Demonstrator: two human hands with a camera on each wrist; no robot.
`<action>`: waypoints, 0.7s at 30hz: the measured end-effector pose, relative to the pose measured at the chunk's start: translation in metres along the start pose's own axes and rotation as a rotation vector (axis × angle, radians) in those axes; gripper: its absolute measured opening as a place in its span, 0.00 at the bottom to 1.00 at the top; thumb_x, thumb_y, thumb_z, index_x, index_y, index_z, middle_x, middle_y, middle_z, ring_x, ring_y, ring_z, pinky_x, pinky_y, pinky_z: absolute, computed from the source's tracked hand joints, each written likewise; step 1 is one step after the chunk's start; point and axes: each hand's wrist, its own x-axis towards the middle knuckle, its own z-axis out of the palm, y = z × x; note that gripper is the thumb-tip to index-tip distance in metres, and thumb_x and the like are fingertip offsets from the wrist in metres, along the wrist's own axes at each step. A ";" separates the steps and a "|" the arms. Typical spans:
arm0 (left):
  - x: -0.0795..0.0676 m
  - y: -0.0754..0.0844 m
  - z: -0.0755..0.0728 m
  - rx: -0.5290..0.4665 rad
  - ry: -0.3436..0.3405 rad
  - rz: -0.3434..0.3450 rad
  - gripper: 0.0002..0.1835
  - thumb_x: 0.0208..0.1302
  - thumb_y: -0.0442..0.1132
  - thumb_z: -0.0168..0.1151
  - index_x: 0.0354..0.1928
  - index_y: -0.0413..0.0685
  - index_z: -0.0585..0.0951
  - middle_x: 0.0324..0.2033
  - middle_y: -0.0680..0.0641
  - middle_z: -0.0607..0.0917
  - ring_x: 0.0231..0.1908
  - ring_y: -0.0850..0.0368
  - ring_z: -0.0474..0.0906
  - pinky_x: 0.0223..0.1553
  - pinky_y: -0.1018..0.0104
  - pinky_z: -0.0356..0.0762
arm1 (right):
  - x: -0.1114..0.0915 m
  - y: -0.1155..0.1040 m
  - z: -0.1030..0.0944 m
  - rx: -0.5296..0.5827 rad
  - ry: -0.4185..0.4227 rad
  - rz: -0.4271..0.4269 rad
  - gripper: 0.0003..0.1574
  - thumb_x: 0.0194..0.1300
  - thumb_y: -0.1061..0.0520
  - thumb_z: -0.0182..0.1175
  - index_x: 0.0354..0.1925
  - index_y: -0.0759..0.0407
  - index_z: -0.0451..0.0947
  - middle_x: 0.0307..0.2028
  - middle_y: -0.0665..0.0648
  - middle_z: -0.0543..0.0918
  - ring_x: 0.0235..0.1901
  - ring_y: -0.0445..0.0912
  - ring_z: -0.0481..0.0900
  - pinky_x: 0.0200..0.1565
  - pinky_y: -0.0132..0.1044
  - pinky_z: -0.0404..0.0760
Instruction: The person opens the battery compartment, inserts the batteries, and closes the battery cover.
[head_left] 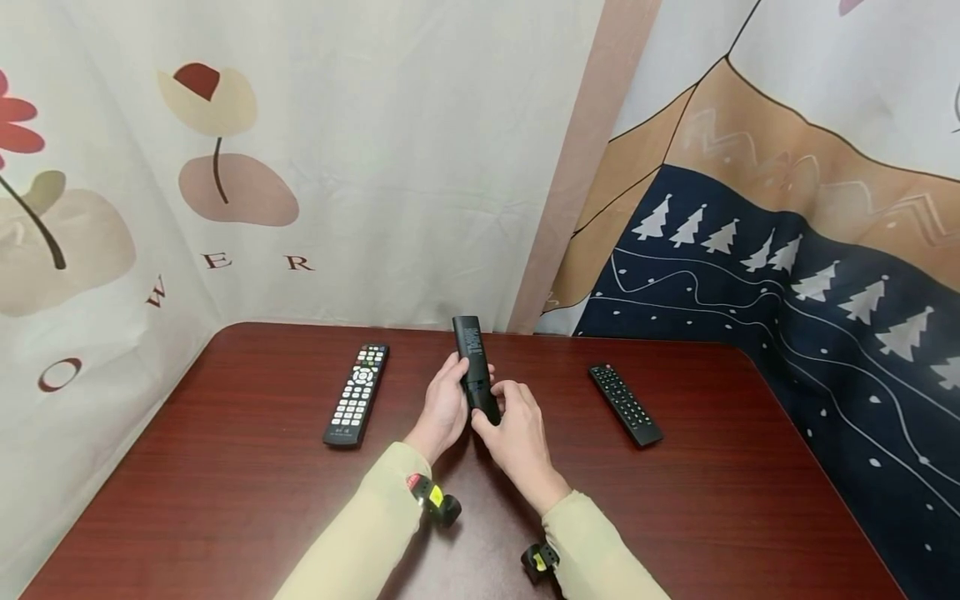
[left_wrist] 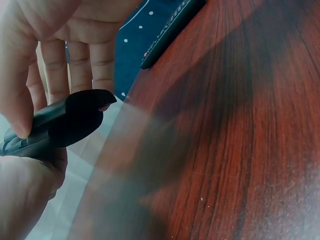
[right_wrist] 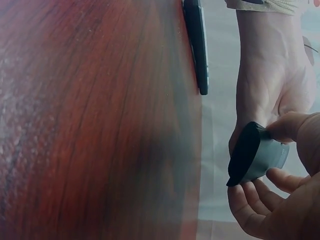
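A black remote control [head_left: 471,350] is held above the table with its back up, a pale printed label on the far half. My left hand [head_left: 442,408] grips it along the left side, fingertips showing past its right edge. At the near end, my right hand [head_left: 517,433] pinches the remote between thumb and fingers, by the battery cover [head_left: 485,406] below a crosswise seam. In the left wrist view, the dark near end [left_wrist: 82,117] of the remote points toward the camera. The right wrist view shows that same end [right_wrist: 257,155] between both hands.
A black remote with white buttons [head_left: 357,396] lies on the left of the dark red wooden table [head_left: 247,500]. Another, smaller black remote [head_left: 625,404] lies at the right, buttons up. Printed curtains [head_left: 405,167] hang behind the far edge. Each wrist carries a small camera [head_left: 442,504].
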 end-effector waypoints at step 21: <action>-0.002 0.002 0.004 0.012 -0.018 -0.001 0.25 0.83 0.40 0.32 0.77 0.43 0.59 0.59 0.31 0.71 0.46 0.53 0.76 0.58 0.47 0.73 | 0.003 0.001 0.002 -0.021 0.007 -0.045 0.26 0.61 0.58 0.73 0.54 0.68 0.79 0.45 0.66 0.79 0.41 0.56 0.81 0.44 0.47 0.81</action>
